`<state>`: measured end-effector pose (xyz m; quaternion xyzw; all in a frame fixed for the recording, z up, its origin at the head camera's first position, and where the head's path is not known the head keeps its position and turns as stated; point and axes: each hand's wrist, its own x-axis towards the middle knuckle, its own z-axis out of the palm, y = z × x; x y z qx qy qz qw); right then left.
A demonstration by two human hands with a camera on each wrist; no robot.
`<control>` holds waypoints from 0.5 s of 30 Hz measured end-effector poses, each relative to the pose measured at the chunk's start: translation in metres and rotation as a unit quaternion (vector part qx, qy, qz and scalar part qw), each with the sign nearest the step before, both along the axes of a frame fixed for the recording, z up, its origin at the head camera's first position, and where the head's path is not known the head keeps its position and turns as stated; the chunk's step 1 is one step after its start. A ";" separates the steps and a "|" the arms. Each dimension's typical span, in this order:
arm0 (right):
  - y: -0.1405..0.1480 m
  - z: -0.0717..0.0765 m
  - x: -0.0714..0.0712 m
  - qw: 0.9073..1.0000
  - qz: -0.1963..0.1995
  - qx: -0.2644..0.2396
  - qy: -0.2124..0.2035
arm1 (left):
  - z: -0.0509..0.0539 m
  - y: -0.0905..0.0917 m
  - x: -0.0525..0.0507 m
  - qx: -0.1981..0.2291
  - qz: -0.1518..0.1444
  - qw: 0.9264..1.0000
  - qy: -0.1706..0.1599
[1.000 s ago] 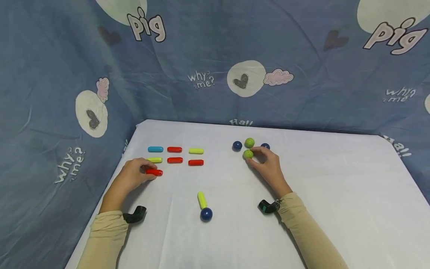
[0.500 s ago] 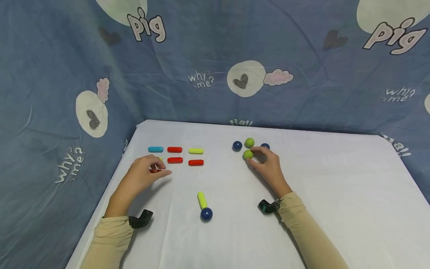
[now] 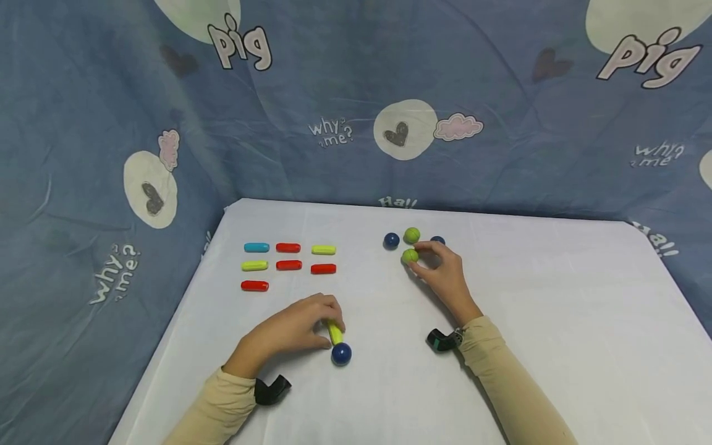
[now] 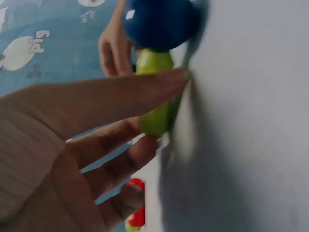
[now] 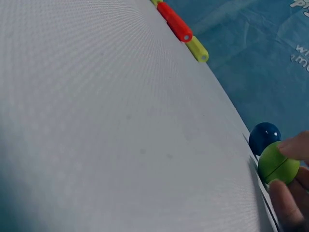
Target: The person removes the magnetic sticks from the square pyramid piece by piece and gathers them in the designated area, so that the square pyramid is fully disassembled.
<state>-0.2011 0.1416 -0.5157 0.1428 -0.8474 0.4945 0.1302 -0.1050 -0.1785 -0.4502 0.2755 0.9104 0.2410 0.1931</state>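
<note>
In the head view my left hand (image 3: 297, 327) is at a short yellow stick (image 3: 335, 334) lying near the middle of the table, thumb on one side and fingers on the other. A dark blue ball (image 3: 342, 354) sits against the stick's near end. Up close in the left wrist view, my thumb crosses in front of the yellow stick (image 4: 157, 118) and fingertips meet it from behind. Further right, my right hand (image 3: 442, 272) holds a green ball (image 3: 410, 256) between thumb and index finger; the right wrist view shows the same green ball (image 5: 279, 163) with fingertips on it.
Small sticks lie in rows at the left: a blue stick (image 3: 256, 247), several red ones including a red stick (image 3: 254, 286), and yellow ones (image 3: 254, 266). By the right hand are another green ball (image 3: 411, 235), a blue ball (image 3: 392, 241) and a partly hidden blue ball (image 3: 437, 240).
My left hand has let go of the red stick at the left and moved right and nearer to the yellow stick by the blue ball. The right hand stays at the green ball.
</note>
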 end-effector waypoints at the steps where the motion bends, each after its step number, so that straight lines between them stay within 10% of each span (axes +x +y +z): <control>1: 0.000 0.001 0.000 1.000 0.001 -0.007 0.000 | -0.002 0.002 0.000 0.000 0.005 1.000 0.004; 9: -0.002 0.012 0.009 0.998 0.017 -0.066 0.013 | -0.013 0.020 -0.004 0.026 0.060 0.997 0.038; 15: -0.006 0.012 0.031 0.986 0.149 -0.046 -0.051 | -0.019 0.032 -0.011 0.029 0.089 0.994 0.055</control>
